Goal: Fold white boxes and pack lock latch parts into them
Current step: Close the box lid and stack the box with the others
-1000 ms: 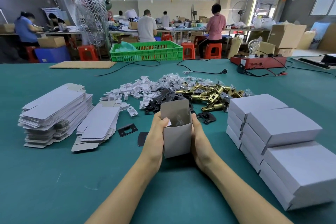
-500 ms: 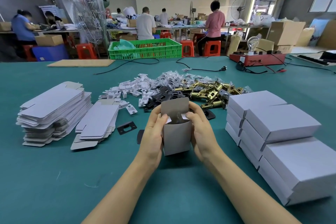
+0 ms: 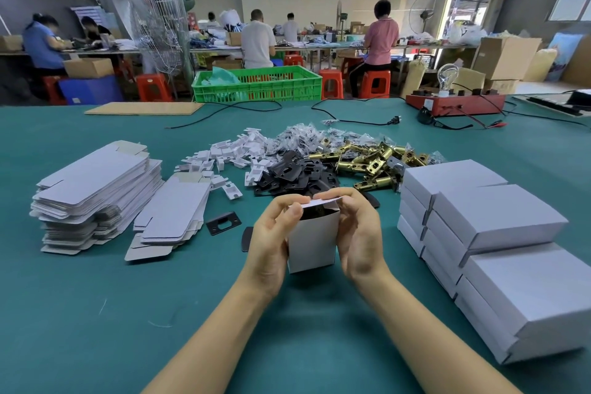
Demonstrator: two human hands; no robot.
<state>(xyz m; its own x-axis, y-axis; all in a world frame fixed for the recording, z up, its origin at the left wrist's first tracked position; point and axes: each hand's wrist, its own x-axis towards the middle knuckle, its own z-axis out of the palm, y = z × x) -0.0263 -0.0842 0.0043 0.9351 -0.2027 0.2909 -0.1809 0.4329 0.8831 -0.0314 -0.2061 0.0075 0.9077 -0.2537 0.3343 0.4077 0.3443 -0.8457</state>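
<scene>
So this is mid-pack on one white box, standing upright on the green table right in front of the person. The left hand wraps its side with the thumb up at the top edge, and the right hand cups the other side while its fingertips pinch the top flap and bend it over the opening. So both grips are closed on the box, nothing loose. You can see something dark inside through the gap, so I'd guess the parts are already in and this is just the closing step. The flap isn't tucked yet.

Progress-wise: a stack of closed white boxes sits on the right, several layers deep, presumably done. On the left there's a tall pile of flat box blanks plus a smaller pile beside it, so loads still to fold. Between them, further back, are heaps of brass latch bolts, black strike plates, white plastic pieces and little bagged screws. One strike plate lies apart just left of the hands. Looks to me like way more left than done.
</scene>
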